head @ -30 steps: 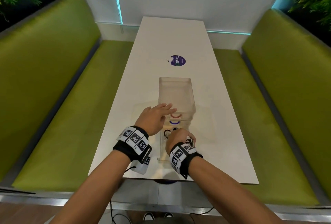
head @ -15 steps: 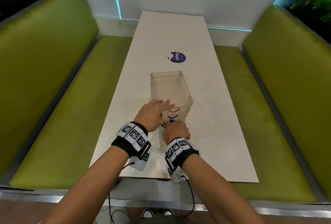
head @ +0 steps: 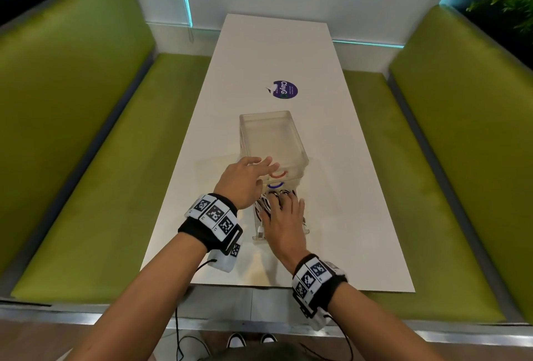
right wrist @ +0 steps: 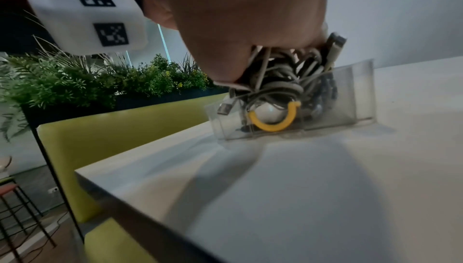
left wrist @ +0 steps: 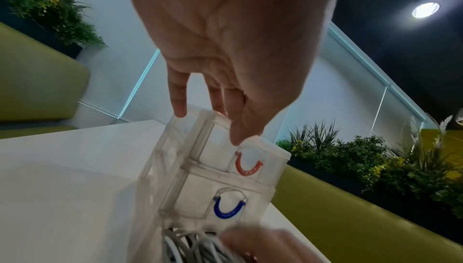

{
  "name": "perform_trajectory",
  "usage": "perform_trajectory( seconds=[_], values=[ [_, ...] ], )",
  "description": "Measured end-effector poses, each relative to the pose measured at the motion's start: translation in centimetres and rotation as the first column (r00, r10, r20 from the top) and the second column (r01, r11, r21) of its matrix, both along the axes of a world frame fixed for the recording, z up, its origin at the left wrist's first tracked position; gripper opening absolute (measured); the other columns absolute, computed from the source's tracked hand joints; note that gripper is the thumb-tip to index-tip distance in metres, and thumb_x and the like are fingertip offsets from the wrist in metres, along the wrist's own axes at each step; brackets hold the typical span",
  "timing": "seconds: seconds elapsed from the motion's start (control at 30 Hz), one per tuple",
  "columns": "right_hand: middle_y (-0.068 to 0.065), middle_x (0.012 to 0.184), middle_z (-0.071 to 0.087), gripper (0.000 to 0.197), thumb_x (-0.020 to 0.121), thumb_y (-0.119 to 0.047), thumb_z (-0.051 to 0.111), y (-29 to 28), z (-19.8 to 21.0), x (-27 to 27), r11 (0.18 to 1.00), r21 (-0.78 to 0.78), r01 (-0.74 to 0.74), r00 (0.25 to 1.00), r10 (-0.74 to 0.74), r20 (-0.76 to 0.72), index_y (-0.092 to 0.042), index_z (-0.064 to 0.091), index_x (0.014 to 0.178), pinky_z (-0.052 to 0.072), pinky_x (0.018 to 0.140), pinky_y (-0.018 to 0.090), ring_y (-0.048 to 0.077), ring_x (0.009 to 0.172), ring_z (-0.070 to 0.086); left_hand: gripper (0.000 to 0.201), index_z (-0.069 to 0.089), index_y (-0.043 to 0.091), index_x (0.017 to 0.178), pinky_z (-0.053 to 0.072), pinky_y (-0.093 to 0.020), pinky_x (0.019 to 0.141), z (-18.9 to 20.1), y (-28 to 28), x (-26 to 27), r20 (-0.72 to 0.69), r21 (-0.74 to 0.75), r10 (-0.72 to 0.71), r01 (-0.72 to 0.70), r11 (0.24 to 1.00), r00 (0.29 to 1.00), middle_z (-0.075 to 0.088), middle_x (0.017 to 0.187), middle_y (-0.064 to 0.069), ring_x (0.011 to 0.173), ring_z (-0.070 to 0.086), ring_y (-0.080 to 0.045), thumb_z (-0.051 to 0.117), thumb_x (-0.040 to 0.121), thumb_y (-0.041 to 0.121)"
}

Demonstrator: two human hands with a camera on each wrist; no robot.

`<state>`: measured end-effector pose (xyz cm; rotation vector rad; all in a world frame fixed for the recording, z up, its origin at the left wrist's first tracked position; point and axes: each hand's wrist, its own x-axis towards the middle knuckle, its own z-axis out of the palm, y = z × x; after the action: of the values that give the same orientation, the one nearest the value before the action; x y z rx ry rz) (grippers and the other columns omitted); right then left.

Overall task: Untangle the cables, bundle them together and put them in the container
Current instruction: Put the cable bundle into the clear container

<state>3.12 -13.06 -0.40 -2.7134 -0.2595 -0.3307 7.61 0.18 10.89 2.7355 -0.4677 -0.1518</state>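
A clear plastic drawer unit (head: 300, 144) stands mid-table, with a red handle (left wrist: 248, 165) and a blue handle (left wrist: 228, 208) on its upper drawers. Its bottom drawer (right wrist: 350, 104), with a yellow handle (right wrist: 274, 120), is pulled out toward me. A bundle of white and black cables (right wrist: 278, 81) fills that drawer and rises above its rim. My right hand (head: 284, 216) lies on the bundle, fingers straight, pressing down. My left hand (head: 245, 179) rests its straight fingertips (left wrist: 180, 108) on the unit's top front edge.
The white table (head: 360, 187) carries a purple round sticker (head: 285, 89) beyond the unit. Green benches (head: 86, 187) run along both sides. The table's near edge is just below my wrists. Plants stand behind the bench backs.
My right hand was curled around the cable bundle over the drawer; now its fingers are flat on top of it. My left hand has stayed on the unit's top.
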Motion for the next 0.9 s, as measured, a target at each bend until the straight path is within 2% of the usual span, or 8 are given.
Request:
perform_trajectory(
  seconds=[0.1, 0.23, 0.4, 0.47, 0.6, 0.7, 0.8, 0.9],
  values=[
    [0.022, 0.136, 0.048, 0.048, 0.095, -0.039, 0.038, -0.8, -0.6, -1.0, 0.992, -0.081, -0.101, 0.995, 0.099, -0.025, -0.010, 0.049, 0.131, 0.036, 0.103, 0.059, 0.044, 0.131, 0.038, 0.055, 0.035, 0.035, 0.145, 0.029, -0.034, 0.106, 0.0, 0.0, 0.0, -0.005, -0.005, -0.003, 0.003, 1.000, 1.000, 0.031, 0.153, 0.015, 0.140, 0.026, -0.013, 0.042, 0.096, 0.010],
    [0.018, 0.156, 0.018, 0.093, 0.079, -0.079, 0.019, -1.8, 0.3, -1.1, 0.972, -0.156, -0.174, 0.943, 0.118, -0.311, -0.017, 0.027, 0.148, 0.012, 0.115, 0.056, 0.044, 0.143, 0.007, 0.053, 0.037, 0.035, 0.144, 0.029, -0.036, 0.107, -0.1, 0.1, 0.1, 0.009, -0.004, -0.008, 0.008, 1.000, 1.000, 0.032, 0.152, 0.016, 0.139, 0.027, -0.013, 0.043, 0.097, 0.013],
    [0.024, 0.128, 0.056, 0.053, 0.084, -0.041, 0.057, -1.0, -0.2, 0.5, 0.961, -0.210, -0.182, 0.962, 0.131, -0.238, -0.006, 0.059, 0.123, 0.050, 0.089, 0.054, 0.046, 0.111, 0.055, 0.050, 0.039, 0.035, 0.143, 0.031, -0.033, 0.108, -0.4, 0.0, 0.2, 0.007, -0.038, 0.003, -0.003, 0.999, 1.000, 0.034, 0.151, 0.015, 0.139, 0.027, -0.012, 0.045, 0.097, 0.016],
    [0.021, 0.127, 0.057, 0.050, 0.084, -0.034, 0.061, -0.5, -0.4, 1.0, 0.955, -0.236, -0.178, 0.970, 0.129, -0.208, -0.006, 0.057, 0.125, 0.050, 0.091, 0.050, 0.042, 0.113, 0.055, 0.051, 0.038, 0.035, 0.143, 0.031, -0.033, 0.107, -0.6, -0.1, 0.2, -0.001, -0.054, 0.005, -0.005, 0.999, 1.000, 0.033, 0.152, 0.016, 0.139, 0.026, -0.011, 0.046, 0.096, 0.017],
    [0.020, 0.127, 0.055, 0.056, 0.091, -0.042, 0.032, 0.9, 0.5, 1.1, 0.952, -0.270, -0.146, 0.969, 0.082, -0.234, -0.006, 0.054, 0.128, 0.046, 0.097, 0.048, 0.040, 0.115, 0.052, 0.052, 0.035, 0.036, 0.144, 0.032, -0.036, 0.109, -0.5, 0.1, 1.0, -0.040, -0.031, -0.004, 0.003, 1.000, 0.999, 0.029, 0.153, 0.016, 0.141, 0.022, -0.009, 0.046, 0.096, 0.017],
    [0.016, 0.114, 0.058, 0.052, 0.092, -0.040, 0.031, 0.8, 0.6, 1.1, 0.959, -0.237, -0.153, 0.970, 0.099, -0.224, -0.006, 0.058, 0.120, 0.047, 0.094, 0.048, 0.038, 0.107, 0.053, 0.056, 0.034, 0.031, 0.146, 0.030, -0.033, 0.112, -0.9, 0.8, 1.0, -0.005, -0.121, -0.025, 0.024, 0.992, 1.000, 0.025, 0.156, 0.011, 0.141, 0.024, -0.012, 0.049, 0.096, 0.013],
    [0.018, 0.103, 0.059, 0.045, 0.095, -0.035, 0.034, -0.1, 0.1, 1.7, 0.975, -0.118, -0.190, 0.963, 0.162, -0.215, -0.004, 0.057, 0.118, 0.047, 0.086, 0.048, 0.036, 0.094, 0.054, 0.058, 0.036, 0.024, 0.144, 0.035, -0.034, 0.109, -3.2, 0.7, -1.5, 0.097, -0.377, 0.197, -0.147, 0.915, 0.976, 0.027, 0.156, 0.006, 0.136, 0.035, -0.013, 0.054, 0.091, 0.007],
    [0.015, 0.093, 0.062, 0.043, 0.089, -0.033, 0.038, -0.7, 0.5, 2.5, 0.987, 0.044, -0.154, 0.953, 0.160, -0.258, -0.002, 0.059, 0.111, 0.045, 0.079, 0.037, 0.033, 0.080, 0.058, 0.050, 0.040, 0.015, 0.132, 0.050, -0.039, 0.090, -5.5, -0.7, -4.4, 0.071, -0.483, 0.403, -0.322, 0.814, 0.912, 0.035, 0.144, 0.001, 0.119, 0.050, -0.021, 0.054, 0.087, 0.001]
  ],
)
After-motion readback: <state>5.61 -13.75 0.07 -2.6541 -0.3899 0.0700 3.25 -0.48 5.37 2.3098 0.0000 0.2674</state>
